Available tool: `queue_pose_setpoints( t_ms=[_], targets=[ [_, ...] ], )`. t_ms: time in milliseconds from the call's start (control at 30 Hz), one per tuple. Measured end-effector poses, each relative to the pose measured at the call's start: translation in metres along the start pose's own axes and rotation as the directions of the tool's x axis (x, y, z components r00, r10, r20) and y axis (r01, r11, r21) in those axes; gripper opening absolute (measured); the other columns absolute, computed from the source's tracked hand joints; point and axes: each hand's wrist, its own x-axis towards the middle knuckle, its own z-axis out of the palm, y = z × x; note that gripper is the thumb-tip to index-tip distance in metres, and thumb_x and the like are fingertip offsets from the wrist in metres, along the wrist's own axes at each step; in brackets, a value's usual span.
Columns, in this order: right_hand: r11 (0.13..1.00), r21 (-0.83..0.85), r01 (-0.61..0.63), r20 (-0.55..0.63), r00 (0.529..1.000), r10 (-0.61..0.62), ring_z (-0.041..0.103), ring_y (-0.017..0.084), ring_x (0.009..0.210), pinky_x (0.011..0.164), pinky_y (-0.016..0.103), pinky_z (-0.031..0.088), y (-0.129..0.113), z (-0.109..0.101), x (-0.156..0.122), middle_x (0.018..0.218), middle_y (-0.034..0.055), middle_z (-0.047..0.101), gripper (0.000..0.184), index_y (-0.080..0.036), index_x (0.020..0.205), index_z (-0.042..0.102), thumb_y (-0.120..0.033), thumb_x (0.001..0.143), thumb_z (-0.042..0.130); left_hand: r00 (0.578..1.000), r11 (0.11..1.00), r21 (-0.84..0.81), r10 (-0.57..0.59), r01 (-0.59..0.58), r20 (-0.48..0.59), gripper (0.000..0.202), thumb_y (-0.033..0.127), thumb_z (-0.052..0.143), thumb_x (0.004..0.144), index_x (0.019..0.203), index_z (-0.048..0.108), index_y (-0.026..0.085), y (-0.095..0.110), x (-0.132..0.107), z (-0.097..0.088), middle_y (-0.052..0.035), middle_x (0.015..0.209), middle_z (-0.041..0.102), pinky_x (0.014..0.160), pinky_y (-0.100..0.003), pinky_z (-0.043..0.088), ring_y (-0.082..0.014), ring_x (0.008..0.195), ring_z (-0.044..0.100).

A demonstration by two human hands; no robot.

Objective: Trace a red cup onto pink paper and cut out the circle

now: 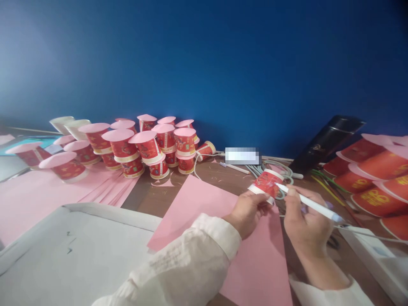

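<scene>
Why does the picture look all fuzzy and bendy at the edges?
Head view: soft all over, with the left hand, its red cup, the right hand and its white pen slightly smeared; the wide lens bows the far edge of the table; the blue wall darkens toward the top right corner.

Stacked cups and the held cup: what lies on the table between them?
Head view: a tipped cup, a white pen and cables lie between the stacked cups and the held cup.
</scene>
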Motion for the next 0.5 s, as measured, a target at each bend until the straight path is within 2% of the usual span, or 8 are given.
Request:
queue_pose_setpoints(
  t_ms=[100, 300, 500],
  targets=[
    [1.000, 0.020, -0.010, 0.021, 1.000, 0.009, 0.070, 0.024, 0.079, 0.073, 0.036, 0.055, 0.0016, 0.0007, -0.0013, 0.087, 0.0121, 0.072, 0.025, -0.014, 0.091, 0.069, -0.034, 0.091, 0.055, 1.000, 1.000, -0.025, -0.011, 0.011, 0.002, 0.029, 0.019, 0.079, 0.057, 0.083, 0.067, 0.010, 0.0008, -0.0008, 0.0010, -0.0041, 0.071, 0.063, 0.061, -0.026, 0.036, -0.0097, 0.058, 0.050],
    [0.997, 0.014, 0.079, 0.068, 0.995, -0.080, 0.069, 0.021, 0.077, 0.073, 0.032, 0.054, 0.0071, 0.0032, -0.0026, 0.082, 0.0079, 0.072, 0.020, -0.017, 0.091, 0.070, -0.031, 0.091, 0.057, 1.000, 0.999, -0.052, 0.001, 0.000, 0.024, 0.032, 0.017, 0.080, 0.057, 0.087, 0.069, 0.010, 0.0011, -0.0015, 0.0026, -0.0047, 0.077, 0.065, 0.065, -0.024, 0.040, -0.0105, 0.066, 0.054],
    [0.999, -0.004, 0.048, 0.006, 0.999, -0.048, 0.070, 0.023, 0.081, 0.075, 0.035, 0.055, 0.0024, 0.0012, -0.0008, 0.087, 0.0121, 0.072, 0.023, -0.013, 0.092, 0.069, -0.032, 0.092, 0.055, 1.000, 0.999, -0.040, -0.018, 0.018, 0.008, 0.029, 0.017, 0.076, 0.060, 0.087, 0.069, 0.010, 0.0003, 0.0000, 0.0007, -0.0046, 0.073, 0.064, 0.061, -0.024, 0.038, -0.0097, 0.059, 0.052]
  ],
)
